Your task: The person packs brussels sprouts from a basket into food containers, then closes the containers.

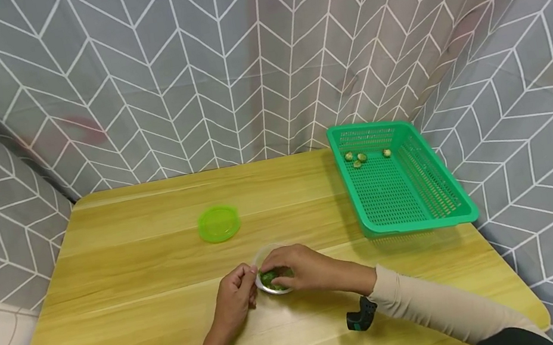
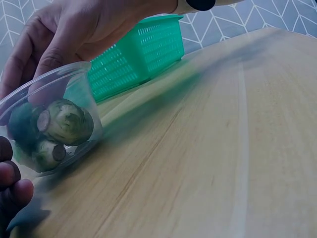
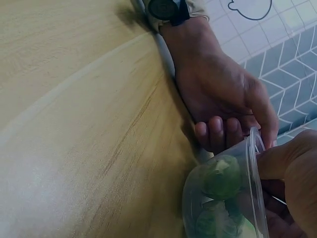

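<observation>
A small clear plastic tub [image 1: 276, 291] sits on the table in front of me, with several green Brussels sprouts [image 2: 67, 121] inside. My left hand [image 1: 233, 297] pinches the tub's rim between thumb and forefinger, its other fingers curled beside the wall. From the right, my right hand [image 1: 302, 266] reaches over the rim, thumb and fingers down among the sprouts. Through the clear wall in the right wrist view, a sprout [image 3: 223, 176] shows close to those fingers. I cannot tell whether they grip one.
A round translucent green lid [image 1: 219, 224] lies on the wooden table [image 1: 134, 267] behind the tub. At the back right stands a green plastic basket [image 1: 421, 227] with several sprouts [image 1: 362, 157] at its far end. Patterned grey curtains [image 1: 219, 85] hang behind the table.
</observation>
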Action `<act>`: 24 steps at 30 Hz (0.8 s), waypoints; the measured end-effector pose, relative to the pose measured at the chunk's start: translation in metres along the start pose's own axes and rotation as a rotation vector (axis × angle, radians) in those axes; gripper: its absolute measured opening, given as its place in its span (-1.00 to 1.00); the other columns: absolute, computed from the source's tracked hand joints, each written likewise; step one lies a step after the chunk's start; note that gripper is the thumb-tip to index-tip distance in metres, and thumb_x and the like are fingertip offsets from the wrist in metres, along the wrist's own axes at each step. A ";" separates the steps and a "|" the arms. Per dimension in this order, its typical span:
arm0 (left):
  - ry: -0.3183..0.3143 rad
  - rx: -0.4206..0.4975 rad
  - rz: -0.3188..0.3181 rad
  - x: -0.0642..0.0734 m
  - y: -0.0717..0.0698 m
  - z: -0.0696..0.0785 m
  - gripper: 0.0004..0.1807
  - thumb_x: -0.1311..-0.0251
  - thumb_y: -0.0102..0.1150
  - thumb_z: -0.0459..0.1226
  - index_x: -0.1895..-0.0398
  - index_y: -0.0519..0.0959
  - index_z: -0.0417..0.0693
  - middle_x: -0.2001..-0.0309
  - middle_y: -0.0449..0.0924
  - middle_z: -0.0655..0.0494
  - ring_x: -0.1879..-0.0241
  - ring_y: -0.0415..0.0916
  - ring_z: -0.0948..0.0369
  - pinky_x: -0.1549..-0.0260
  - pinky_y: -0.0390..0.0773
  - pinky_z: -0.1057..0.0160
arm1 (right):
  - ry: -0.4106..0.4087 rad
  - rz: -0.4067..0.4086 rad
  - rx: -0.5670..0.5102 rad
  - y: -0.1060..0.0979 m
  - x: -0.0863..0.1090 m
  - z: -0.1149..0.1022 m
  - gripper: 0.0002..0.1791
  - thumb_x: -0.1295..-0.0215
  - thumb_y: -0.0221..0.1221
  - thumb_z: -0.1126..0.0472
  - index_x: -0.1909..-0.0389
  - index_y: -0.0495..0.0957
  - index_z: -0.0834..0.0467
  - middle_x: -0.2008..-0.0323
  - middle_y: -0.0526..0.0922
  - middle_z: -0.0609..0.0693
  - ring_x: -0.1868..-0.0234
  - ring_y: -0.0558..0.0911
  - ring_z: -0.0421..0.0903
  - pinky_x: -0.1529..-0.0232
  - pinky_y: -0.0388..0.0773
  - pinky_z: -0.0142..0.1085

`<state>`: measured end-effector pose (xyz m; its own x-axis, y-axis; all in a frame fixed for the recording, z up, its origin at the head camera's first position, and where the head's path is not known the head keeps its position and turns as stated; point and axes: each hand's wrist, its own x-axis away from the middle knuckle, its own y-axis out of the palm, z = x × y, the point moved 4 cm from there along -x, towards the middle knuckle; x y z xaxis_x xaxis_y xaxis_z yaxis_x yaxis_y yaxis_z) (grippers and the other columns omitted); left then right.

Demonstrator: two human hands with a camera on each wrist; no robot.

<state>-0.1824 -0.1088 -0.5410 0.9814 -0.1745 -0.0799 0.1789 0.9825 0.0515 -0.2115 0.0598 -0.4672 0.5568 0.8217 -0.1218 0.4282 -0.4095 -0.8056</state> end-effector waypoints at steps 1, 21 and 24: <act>-0.001 0.002 0.001 0.000 0.000 0.000 -0.57 -0.53 0.02 -0.17 0.50 0.37 -0.28 0.71 0.25 -0.28 0.72 0.29 0.26 0.77 0.43 0.28 | 0.004 0.001 0.009 0.000 0.000 0.000 -0.65 -0.35 0.32 0.21 -0.13 0.64 0.14 -0.05 0.68 -0.05 -0.05 0.62 -0.26 -0.04 0.54 -0.49; -0.005 -0.012 0.009 0.001 0.001 0.001 -0.55 -0.54 0.01 -0.13 0.51 0.37 -0.26 0.70 0.26 -0.26 0.72 0.29 0.23 0.76 0.44 0.25 | 0.127 0.104 -0.076 -0.031 0.019 0.009 -0.67 -0.33 0.32 0.29 -0.11 0.64 0.19 -0.04 0.69 -0.03 -0.05 0.66 -0.16 -0.08 0.63 -0.20; 0.001 -0.015 0.007 0.001 0.000 -0.001 -0.55 -0.54 0.01 -0.14 0.51 0.37 -0.25 0.70 0.27 -0.21 0.72 0.30 0.23 0.77 0.45 0.24 | 0.153 0.143 -0.101 -0.040 0.027 0.015 -0.69 -0.34 0.31 0.29 -0.09 0.65 0.21 -0.03 0.69 -0.04 -0.04 0.68 -0.14 -0.06 0.65 -0.16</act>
<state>-0.1814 -0.1085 -0.5419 0.9826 -0.1676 -0.0802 0.1709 0.9846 0.0367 -0.2241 0.1044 -0.4469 0.7149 0.6860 -0.1354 0.4016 -0.5613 -0.7236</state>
